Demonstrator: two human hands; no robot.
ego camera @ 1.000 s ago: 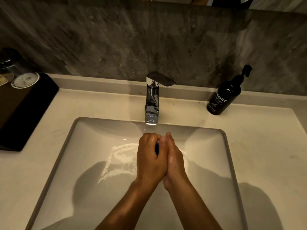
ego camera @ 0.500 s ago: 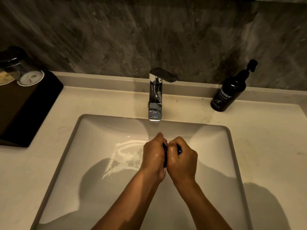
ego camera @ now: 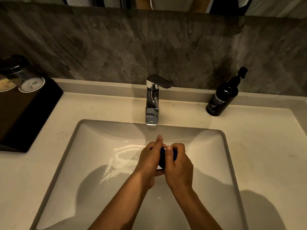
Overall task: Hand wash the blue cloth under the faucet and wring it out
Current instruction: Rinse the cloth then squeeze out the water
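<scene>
Well, from the head view I saw both of my hands meeting low in the centre of the frame, over the white sink [ego camera: 69,163]. My left hand [ego camera: 149,161] and right hand [ego camera: 178,168] were pressed close together, each with its fingers curled round the blue cloth [ego camera: 162,157], which showed only as a dark blue bundle squeezed between them. One left fingertip stuck up above the rest. The cloth was held just below and in front of the chrome faucet [ego camera: 152,103], which stood at the back rim of the sink in the middle of the frame; I could not tell whether water was running from its spout. A wet sheen lay on the basin floor to the left of my hands. On the pale bench [ego camera: 265,146], a dark soap bottle [ego camera: 223,95] stood upright at the upper right, against the grey stone wall. At the far left sat a black tray [ego camera: 28,113] with covered glasses [ego camera: 25,77] on it.
</scene>
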